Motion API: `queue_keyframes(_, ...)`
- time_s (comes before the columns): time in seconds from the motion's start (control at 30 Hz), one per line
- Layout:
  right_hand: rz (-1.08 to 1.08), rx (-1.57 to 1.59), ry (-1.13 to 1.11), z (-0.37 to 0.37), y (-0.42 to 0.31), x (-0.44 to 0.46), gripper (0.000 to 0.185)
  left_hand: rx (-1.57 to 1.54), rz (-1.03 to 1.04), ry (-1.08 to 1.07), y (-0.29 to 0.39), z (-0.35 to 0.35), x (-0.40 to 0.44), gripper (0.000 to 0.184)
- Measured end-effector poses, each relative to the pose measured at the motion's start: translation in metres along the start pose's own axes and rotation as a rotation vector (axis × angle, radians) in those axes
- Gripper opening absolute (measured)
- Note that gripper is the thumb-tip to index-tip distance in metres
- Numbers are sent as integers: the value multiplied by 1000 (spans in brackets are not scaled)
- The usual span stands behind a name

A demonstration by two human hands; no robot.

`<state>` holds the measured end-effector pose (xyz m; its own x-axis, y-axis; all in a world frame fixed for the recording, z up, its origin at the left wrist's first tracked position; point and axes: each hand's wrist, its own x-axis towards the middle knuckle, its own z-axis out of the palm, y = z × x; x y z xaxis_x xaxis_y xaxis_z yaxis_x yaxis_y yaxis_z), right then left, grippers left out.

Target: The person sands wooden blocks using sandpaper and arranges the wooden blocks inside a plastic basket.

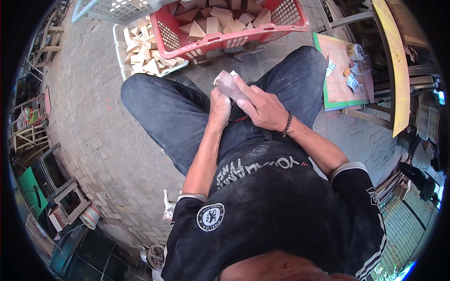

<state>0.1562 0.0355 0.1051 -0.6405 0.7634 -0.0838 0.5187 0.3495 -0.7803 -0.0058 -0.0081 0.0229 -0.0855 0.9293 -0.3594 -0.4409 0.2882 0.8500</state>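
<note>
Between my thighs, my left hand is wrapped round the lower end of a small block with a dusty, pinkish-brown face. My right hand lies against the block's right side, its index finger reaching up to the top edge and its thumb near the lower edge. A dark bead bracelet circles the right wrist. Whether the pinkish face is the block itself or a sheet over it I cannot tell. Something dark and red shows partly below the hands.
A red crate of wooden wedges stands ahead, beside a white crate of wood pieces. Part of another pale crate is at the upper left. A green-edged board with a jar lies right. A cat is by my left elbow.
</note>
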Motion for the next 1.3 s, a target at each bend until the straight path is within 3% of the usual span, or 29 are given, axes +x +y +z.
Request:
queue_keyframes(0.03,51,-56,-71,-3,-1,-1,58,45,66,36,-1,3,-1,42)
queue_keyframes(0.07,3,-89,57,6,21,9,58,119,33,-37,1,0,-2,40)
queue_keyframes(0.17,165,-35,89,5,27,24,59,38,44,-18,9,11,-7,39)
queue_keyframes(0.23,6,-32,55,6,1,5,60,-25,27,-2,8,7,-9,37)
queue_keyframes(0.27,60,-82,-80,-2,-19,-2,60,-46,42,56,9,12,-9,37)
queue_keyframes(0.3,61,-86,-77,-2,-14,1,60,-68,58,109,10,15,-7,36)
queue_keyframes(0.37,-38,-64,99,6,13,11,64,-66,43,85,2,8,-4,38)
queue_keyframes(0.43,-78,-55,228,20,41,22,64,-56,-71,-115,5,2,-2,44)
queue_keyframes(0.5,35,-91,169,16,28,23,64,-50,-55,-103,8,3,0,42)
queue_keyframes(0.57,-12,-139,-10,6,-13,3,65,-77,141,61,6,13,-7,36)
queue_keyframes(0.63,-58,-105,56,9,0,6,63,-73,105,89,8,16,-6,32)
queue_keyframes(0.7,-14,-91,190,12,23,29,62,-127,-59,-77,8,6,-4,33)
queue_keyframes(0.73,147,27,92,5,26,38,60,-164,-49,-133,9,3,-2,33)
queue_keyframes(0.77,148,30,98,5,22,31,60,-159,-50,-137,7,4,-4,33)
queue_keyframes(0.83,74,-103,7,3,-5,12,61,-272,-18,128,14,18,-7,36)
queue_keyframes(0.9,40,-131,-62,1,-15,4,61,-254,56,70,8,8,-5,35)
queue_keyframes(0.97,-63,-90,83,4,8,11,66,-348,0,39,18,14,-8,34)
queue_keyframes(1.0,-10,-119,129,4,16,22,67,-395,2,-114,17,8,-5,32)
queue_keyframes(1.1,51,-122,148,6,16,20,67,-414,-26,-38,15,8,-8,32)
queue_keyframes(1.13,-44,-104,115,5,3,10,67,-422,-31,23,15,8,-8,31)
queue_keyframes(1.17,-56,-140,9,2,-11,-2,68,-425,-35,30,12,7,-10,31)
queue_keyframes(1.23,-59,-115,1,0,-5,-4,67,-373,26,61,19,13,-7,32)
queue_keyframes(1.3,-34,-122,128,3,21,11,65,-380,-53,70,17,13,-7,33)
